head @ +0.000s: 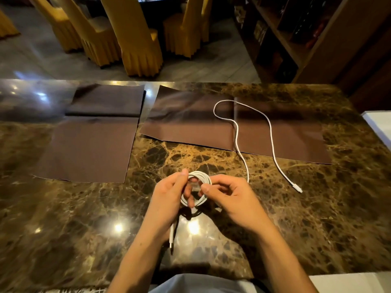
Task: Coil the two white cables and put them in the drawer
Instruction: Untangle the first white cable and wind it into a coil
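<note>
From the head camera, my left hand (169,195) and right hand (230,197) pinched a coiled white cable (198,176) just above the marble tabletop (275,208). Beyond the coil, the second white cable (271,132) lay loose, partly across a brown cloth (190,123).

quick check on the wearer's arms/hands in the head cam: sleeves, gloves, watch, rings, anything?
Both forearms are bare up to the bottom edge of the frame, with no sleeves showing. The left hand and right hand wear no gloves. No watch, wristband or ring is visible. Nails look short and unpainted. Only a bit of pale grey-blue clothing shows between the arms.
</note>
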